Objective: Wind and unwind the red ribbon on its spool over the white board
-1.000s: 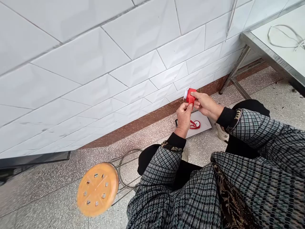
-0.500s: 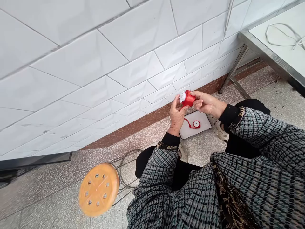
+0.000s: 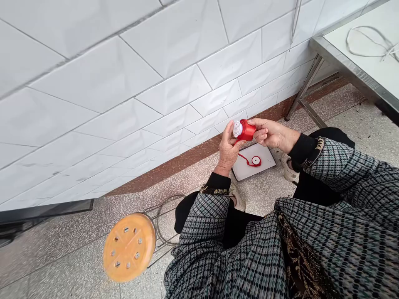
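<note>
Both hands hold a spool of shiny red ribbon (image 3: 248, 131) with a white printed disc at its left end. My left hand (image 3: 227, 150) is closed about the disc end, thumb below and fingers behind. My right hand (image 3: 270, 133) pinches the right end of the spool, its other fingers curled. Beneath the hands, a smaller roll of red ribbon (image 3: 256, 161) with a white centre lies on a white board (image 3: 249, 175), a loose tail trailing left from it.
A round orange stool (image 3: 129, 247) with a holed seat and wire legs lies tipped at lower left. A metal-edged table (image 3: 355, 62) with a coiled white cable (image 3: 370, 54) stands at upper right. White tiled wall (image 3: 156, 83) rises ahead.
The spool has turned so its white disc faces the camera more. My left hand has moved slightly left, and my right hand keeps its pinch.
</note>
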